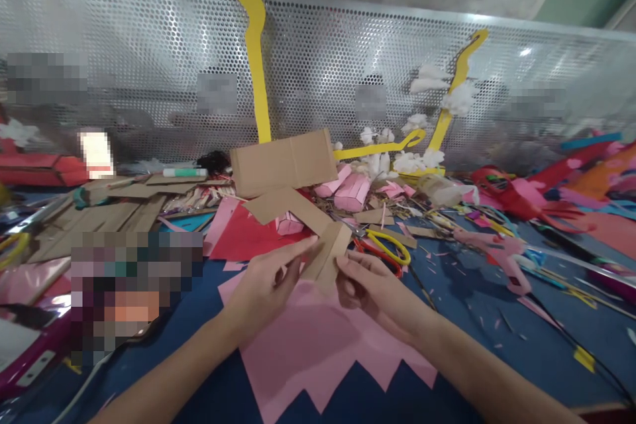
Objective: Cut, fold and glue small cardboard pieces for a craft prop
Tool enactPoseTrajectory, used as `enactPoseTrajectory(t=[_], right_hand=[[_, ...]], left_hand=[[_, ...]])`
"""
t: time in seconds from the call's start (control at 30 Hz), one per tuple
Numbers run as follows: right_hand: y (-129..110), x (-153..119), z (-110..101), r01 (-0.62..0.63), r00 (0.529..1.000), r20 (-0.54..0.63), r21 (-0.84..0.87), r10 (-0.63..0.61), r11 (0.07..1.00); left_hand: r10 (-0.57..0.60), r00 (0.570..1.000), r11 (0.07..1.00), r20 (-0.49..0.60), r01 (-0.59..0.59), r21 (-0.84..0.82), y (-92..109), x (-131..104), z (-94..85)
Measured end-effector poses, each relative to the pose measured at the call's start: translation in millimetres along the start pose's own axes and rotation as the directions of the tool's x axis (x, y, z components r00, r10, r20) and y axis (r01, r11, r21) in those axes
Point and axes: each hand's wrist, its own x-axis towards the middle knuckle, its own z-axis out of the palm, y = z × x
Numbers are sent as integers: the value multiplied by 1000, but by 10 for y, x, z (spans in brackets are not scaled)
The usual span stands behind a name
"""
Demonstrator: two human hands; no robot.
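A perforated metal panel runs along the back of the blue desk. At the right, a yellow paper hook leans upward, with white fluffy tufts on it. A pink glue gun lies nearer the front, a yellow tag on its black cord. Leftward are a green-labelled white tube, layered cardboard pieces and, at the far edge, a red box

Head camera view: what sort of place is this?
Probably a craft workspace: the hands work a piece of cardboard over zigzag-edged pink paper, with yellow-handled scissors and what looks like a pink glue gun nearby.
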Motion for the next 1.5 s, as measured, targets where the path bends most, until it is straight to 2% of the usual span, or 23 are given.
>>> enactPoseTrajectory(t=[0.07,0.13,0.23,0.3,0.4,0.53,0.83,1.03,1.27,1.5], right_hand=[[-5,1,-8,82,996,-25,-190,-88,978],[-16,-3,-18,131,988,-31,-361,-152,923],[-28,-9,-33,156,982,-15,-500,-188,852],[-25,-6,-42,166,980,-3,-537,-198,827],[-4,12,-56,177,978,1,-538,-209,824],[36,40,-73,203,975,21,-506,-223,838],[66,38,-97,249,965,57,-505,-256,826],[57,35,-97,256,964,67,-483,-257,837],[64,46,-89,245,965,59,-542,-254,804],[78,38,-102,229,968,50,-570,-245,789]], left_hand=[[-187,982,968,17,187,-165,-11,29,13],[-337,933,880,122,359,-312,-15,50,13],[-419,841,715,342,538,-447,-8,42,8],[-417,805,625,422,591,-510,1,21,14],[-420,789,539,448,614,-577,10,1,32],[-419,786,508,455,618,-600,1,6,39],[-413,794,546,446,608,-577,5,16,26],[-410,797,538,444,604,-588,15,15,10],[-456,772,559,443,635,-533,30,23,23],[-455,785,551,420,619,-560,17,20,25]])
